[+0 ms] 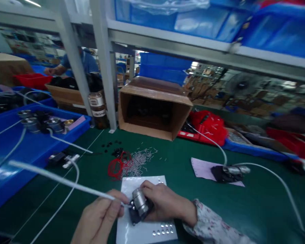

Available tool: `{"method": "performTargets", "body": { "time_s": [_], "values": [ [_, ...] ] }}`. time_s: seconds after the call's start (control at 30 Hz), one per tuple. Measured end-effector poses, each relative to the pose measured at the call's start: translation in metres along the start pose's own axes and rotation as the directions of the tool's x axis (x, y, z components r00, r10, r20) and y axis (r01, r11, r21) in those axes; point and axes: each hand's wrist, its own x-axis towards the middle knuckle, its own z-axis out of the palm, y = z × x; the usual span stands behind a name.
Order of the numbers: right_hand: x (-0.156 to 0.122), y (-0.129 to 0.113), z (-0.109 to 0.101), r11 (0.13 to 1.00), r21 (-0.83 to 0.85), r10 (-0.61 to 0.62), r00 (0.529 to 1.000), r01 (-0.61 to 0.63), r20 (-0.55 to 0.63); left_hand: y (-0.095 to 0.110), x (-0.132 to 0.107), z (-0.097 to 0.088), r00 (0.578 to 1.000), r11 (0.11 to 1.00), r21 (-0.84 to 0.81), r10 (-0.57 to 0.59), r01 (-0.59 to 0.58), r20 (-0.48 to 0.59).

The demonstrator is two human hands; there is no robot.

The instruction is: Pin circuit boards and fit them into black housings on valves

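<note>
My left hand (100, 217) pinches the end of a white cable (58, 179) that runs off to the left. My right hand (162, 203) grips a small motor (140, 205), a silver cylinder on a black base, over a white sheet (144, 230) with rows of small silver dots. The cable's tip meets the motor between the two hands.
A pile of small metal pins (139, 161), red rings (117, 167) and black bits lies beyond the sheet. A blue tray (20, 149) with motors sits left, an open cardboard box (152, 110) at the back, another wired motor (231, 171) on pink paper right. A person works at far left.
</note>
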Motion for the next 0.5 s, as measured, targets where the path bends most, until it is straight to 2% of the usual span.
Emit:
{"method": "performTargets", "body": {
  "time_s": [0.03,0.1,0.13,0.17,0.2,0.23,0.3,0.33,0.4,0.5],
  "values": [
    [-0.004,-0.001,0.004,0.999,-0.038,0.032,0.998,-0.034,-0.049,0.012,0.017,0.004,0.994,0.997,0.034,0.066,-0.069,0.092],
    [-0.011,-0.001,0.009,0.989,-0.065,0.115,0.973,-0.13,-0.202,0.039,0.052,0.018,0.951,0.977,0.051,0.187,-0.205,0.248],
    [-0.016,0.002,0.008,0.98,-0.052,0.171,0.939,-0.195,-0.3,0.052,0.068,0.028,0.927,0.963,0.045,0.242,-0.265,0.286],
    [-0.021,0.006,0.007,0.963,-0.022,0.237,0.885,-0.268,-0.401,0.064,0.082,0.039,0.909,0.948,0.039,0.292,-0.317,0.299],
    [-0.028,0.011,0.003,0.938,0.021,0.31,0.808,-0.347,-0.502,0.073,0.093,0.052,0.896,0.932,0.037,0.333,-0.359,0.295],
    [-0.036,0.017,-0.002,0.902,0.07,0.38,0.708,-0.425,-0.595,0.078,0.1,0.064,0.884,0.917,0.038,0.37,-0.396,0.286],
    [-0.055,0.031,-0.014,0.811,0.163,0.48,0.48,-0.562,-0.734,0.077,0.106,0.084,0.866,0.9,0.043,0.404,-0.434,0.296],
    [-0.066,0.039,-0.019,0.761,0.2,0.507,0.374,-0.618,-0.777,0.071,0.106,0.091,0.858,0.898,0.047,0.4,-0.436,0.322],
    [-0.087,0.056,-0.029,0.636,0.257,0.555,0.2,-0.728,-0.807,0.049,0.101,0.099,0.855,0.91,0.065,0.359,-0.41,0.374],
    [-0.112,0.08,-0.037,0.392,0.331,0.655,0.009,-0.858,-0.756,0.008,0.089,0.095,0.885,0.935,0.134,0.256,-0.329,0.39]
  ]
}}
